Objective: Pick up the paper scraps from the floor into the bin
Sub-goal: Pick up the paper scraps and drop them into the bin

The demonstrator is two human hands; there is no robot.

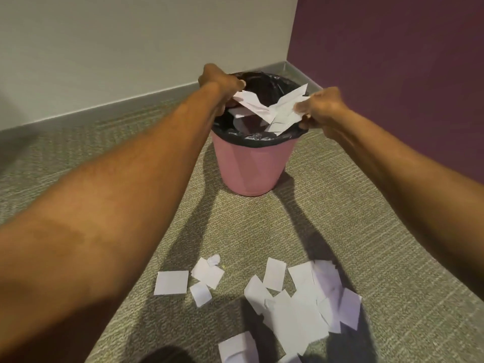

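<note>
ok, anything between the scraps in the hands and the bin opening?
Nothing visible. The left hand and right hand each hold paper scraps right above the open mouth of the bin. There is no lid, and the black liner is folded over the rim, leaving the opening free.

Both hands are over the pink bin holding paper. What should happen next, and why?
Probably open both hands: the left hand and right hand each pinch paper scraps directly above the bin, over its black liner, so they should fall inside. Many loose scraps wait on the carpet.
</note>
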